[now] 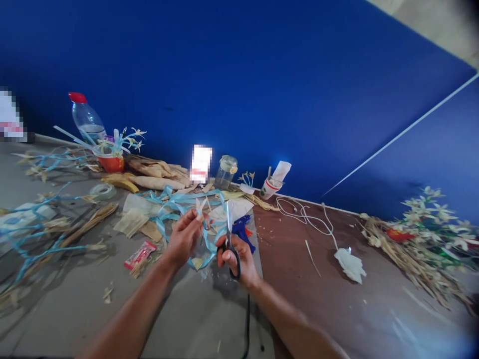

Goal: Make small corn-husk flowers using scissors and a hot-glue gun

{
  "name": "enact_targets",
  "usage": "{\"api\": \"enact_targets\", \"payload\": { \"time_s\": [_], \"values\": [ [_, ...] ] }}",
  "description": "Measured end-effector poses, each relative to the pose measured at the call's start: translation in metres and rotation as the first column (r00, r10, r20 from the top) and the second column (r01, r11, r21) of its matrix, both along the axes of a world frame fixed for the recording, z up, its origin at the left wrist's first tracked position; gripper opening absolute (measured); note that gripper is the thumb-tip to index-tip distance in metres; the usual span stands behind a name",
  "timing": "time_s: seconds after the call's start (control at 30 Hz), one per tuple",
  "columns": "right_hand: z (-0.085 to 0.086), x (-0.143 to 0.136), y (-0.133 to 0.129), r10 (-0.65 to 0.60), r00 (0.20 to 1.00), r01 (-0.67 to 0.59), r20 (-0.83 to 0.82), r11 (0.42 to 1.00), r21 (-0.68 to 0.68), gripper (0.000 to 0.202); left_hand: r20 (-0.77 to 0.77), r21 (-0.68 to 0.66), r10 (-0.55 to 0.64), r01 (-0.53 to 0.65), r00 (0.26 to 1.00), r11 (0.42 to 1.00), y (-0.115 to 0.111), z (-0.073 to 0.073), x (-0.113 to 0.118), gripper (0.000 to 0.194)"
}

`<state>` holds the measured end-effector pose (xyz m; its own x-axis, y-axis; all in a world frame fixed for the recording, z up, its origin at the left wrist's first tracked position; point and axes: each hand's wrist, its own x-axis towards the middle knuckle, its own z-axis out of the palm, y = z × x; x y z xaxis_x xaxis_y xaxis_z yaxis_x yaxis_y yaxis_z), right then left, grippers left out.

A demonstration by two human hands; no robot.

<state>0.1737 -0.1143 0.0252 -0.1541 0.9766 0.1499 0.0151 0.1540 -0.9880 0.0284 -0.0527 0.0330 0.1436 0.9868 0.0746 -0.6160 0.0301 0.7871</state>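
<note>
Near the middle of the view my left hand (185, 235) pinches a small pale flower of dried husk (201, 208) between thumb and fingers. Light blue ribbon (164, 199) hangs about that hand and loops over the table behind it; whether it is joined to the flower I cannot tell. My right hand (239, 257) grips scissors (229, 234) with black handles, their blades pointing up, just right of the flower and apart from it. Behind the right hand lies a blue glue gun (244, 230) with an orange part, partly hidden.
Blue-wrapped branches (33, 249) spread at left beside a tape roll (102, 191). A red cup (111, 162), a bottle (88, 119), dried husks (160, 169) and a jar (226, 172) line the wall. At right are a white cable (310, 219) and white flowers (430, 214).
</note>
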Motion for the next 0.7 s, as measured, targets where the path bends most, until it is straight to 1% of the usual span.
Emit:
{"api": "enact_targets", "payload": {
  "time_s": [0.1,0.17,0.23,0.3,0.4,0.47,0.53,0.63,0.7],
  "values": [
    [0.000,0.003,0.009,-0.088,0.991,0.089,0.100,0.996,-0.007,0.046,-0.024,-0.084,0.009,-0.011,1.000,0.996,0.003,-0.001,0.000,0.022],
    [-0.002,0.005,0.016,-0.113,0.982,0.122,0.149,0.991,-0.054,0.044,-0.028,-0.137,0.030,-0.034,0.999,0.990,0.005,-0.003,0.000,0.026],
    [-0.006,0.009,0.023,-0.122,0.968,0.145,0.221,0.985,-0.092,0.046,-0.041,-0.160,0.052,-0.058,0.998,0.985,0.007,-0.005,0.000,0.030],
    [-0.009,0.015,0.030,-0.117,0.939,0.158,0.324,0.982,-0.103,0.051,-0.064,-0.170,0.048,-0.058,0.997,0.984,0.010,-0.007,-0.001,0.032],
    [-0.011,0.022,0.038,-0.091,0.863,0.181,0.496,0.974,-0.135,0.054,-0.064,-0.171,0.033,-0.044,0.997,0.984,0.013,-0.010,-0.003,0.033],
    [-0.007,0.023,0.042,-0.064,0.780,0.217,0.623,0.961,-0.172,0.052,-0.064,-0.163,0.054,-0.064,0.996,0.984,0.015,-0.012,-0.004,0.032],
    [0.000,0.022,0.044,-0.051,0.664,0.245,0.746,0.957,-0.153,0.047,-0.074,-0.152,0.095,-0.105,0.993,0.983,0.016,-0.014,-0.004,0.030],
    [0.011,0.014,0.047,-0.060,0.441,0.243,0.895,0.969,-0.054,0.048,-0.064,-0.149,0.119,-0.127,0.991,0.981,0.018,-0.013,-0.005,0.028],
    [0.018,0.008,0.050,-0.044,0.290,0.234,0.956,0.972,-0.026,0.051,-0.047,-0.152,0.112,-0.118,0.993,0.981,0.018,-0.012,-0.006,0.029]
  ]
}}
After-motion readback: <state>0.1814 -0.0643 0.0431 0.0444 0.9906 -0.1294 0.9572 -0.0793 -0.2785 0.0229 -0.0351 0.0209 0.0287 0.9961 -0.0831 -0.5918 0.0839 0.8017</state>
